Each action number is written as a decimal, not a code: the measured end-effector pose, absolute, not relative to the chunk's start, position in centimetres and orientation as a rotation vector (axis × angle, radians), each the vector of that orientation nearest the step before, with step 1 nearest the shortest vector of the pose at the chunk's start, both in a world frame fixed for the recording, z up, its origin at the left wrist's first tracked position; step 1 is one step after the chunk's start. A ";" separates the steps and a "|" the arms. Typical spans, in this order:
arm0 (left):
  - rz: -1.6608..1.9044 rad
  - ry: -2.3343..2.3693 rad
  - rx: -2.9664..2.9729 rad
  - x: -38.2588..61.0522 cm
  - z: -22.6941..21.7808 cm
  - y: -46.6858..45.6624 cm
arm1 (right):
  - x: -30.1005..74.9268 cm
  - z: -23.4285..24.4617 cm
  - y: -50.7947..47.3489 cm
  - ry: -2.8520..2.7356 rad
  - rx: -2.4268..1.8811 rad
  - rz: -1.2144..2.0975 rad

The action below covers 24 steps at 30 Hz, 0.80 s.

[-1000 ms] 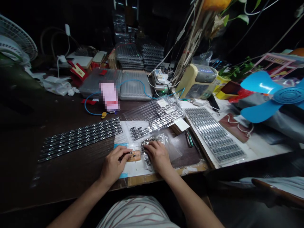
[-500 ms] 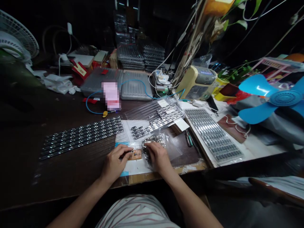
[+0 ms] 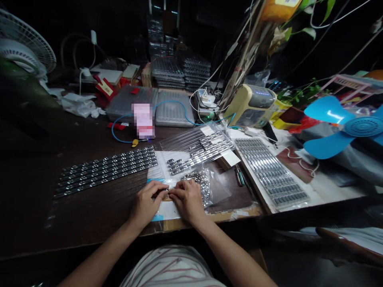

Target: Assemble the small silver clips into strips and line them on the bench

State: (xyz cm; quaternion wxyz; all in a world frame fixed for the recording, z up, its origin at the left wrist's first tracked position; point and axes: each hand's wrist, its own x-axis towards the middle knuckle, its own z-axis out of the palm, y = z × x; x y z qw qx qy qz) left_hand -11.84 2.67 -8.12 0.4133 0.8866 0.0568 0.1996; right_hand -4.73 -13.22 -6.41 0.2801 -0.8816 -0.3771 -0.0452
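Observation:
My left hand [image 3: 147, 199] pinches with thumb and index finger at the left side of a small tan block [image 3: 166, 198], on what looks like a small dark metal part. From the other side my right hand [image 3: 189, 201] reaches over the same block, its thumb and fingers closed together close to the left fingertips. Whatever the right fingers hold is hidden. A clear plastic bag [image 3: 220, 187] of small shiny metal pieces [image 3: 206, 185] lies open just behind and right of my right hand. White paper [image 3: 172, 211] is under the block.
Rows of dark strips with metal fittings [image 3: 107, 169] lie at left. Ahead is a clear ribbed tray [image 3: 179, 141] partly filled with metal parts; a filled tray [image 3: 271, 171] is at right. A screwdriver [image 3: 240, 176], phone [image 3: 143, 119] and blue fan [image 3: 363, 126] are around.
My right hand has moved left from the metal pieces in the bag to the tan block, beside the left fingertips. My left hand keeps its pinch there. The view has shifted slightly.

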 end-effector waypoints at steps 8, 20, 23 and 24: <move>0.498 0.167 2.223 -11.8 -8.0 2.6 | -2.9 -6.1 -17.0 -1.039 -2.590 -0.182; 0.481 0.133 2.260 -10.9 -6.2 2.4 | -2.8 -7.9 -16.7 -0.877 -2.312 -0.284; 0.453 -0.001 2.322 -10.6 -6.1 1.5 | -2.8 -7.7 -16.8 -0.811 -2.210 -0.243; 0.444 -0.044 2.342 -10.6 -6.2 1.2 | -2.8 -7.6 -16.8 -0.798 -2.185 -0.231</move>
